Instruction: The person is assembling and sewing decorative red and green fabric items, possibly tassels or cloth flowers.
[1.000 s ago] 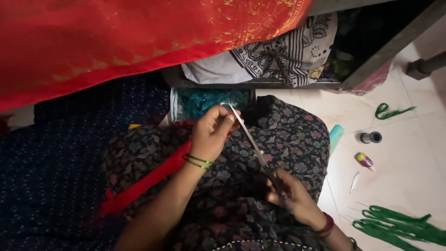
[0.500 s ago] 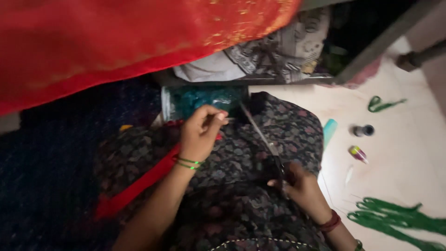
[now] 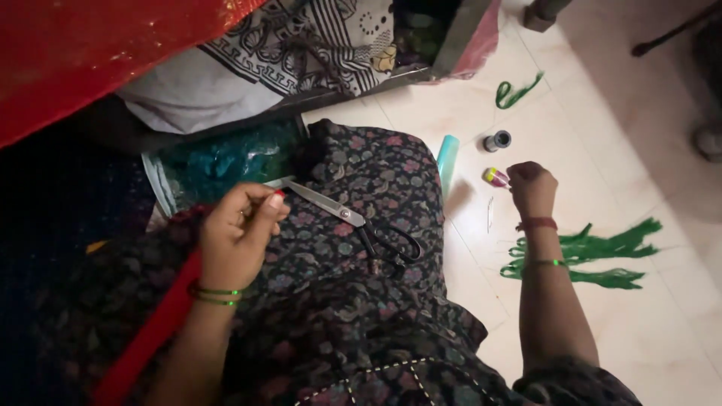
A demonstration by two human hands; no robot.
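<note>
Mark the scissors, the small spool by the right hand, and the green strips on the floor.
scissors point(image 3: 350, 216), head view, pivot screw.
small spool point(image 3: 494, 177), head view, middle of its body.
green strips point(image 3: 602, 256), head view, middle of the bundle.

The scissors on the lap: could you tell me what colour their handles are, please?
Black handles, silver blades; the scissors show best in the head view.

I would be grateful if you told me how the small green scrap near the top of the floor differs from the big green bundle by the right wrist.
The small curled green scrap is one short looped piece; the large green tasselled bundle is many long strands spread flat. The scrap lies far from the right hand, past the small dark spool; the bundle lies beside the wrist. Both are bright green and rest on the pale tiled floor.
</note>
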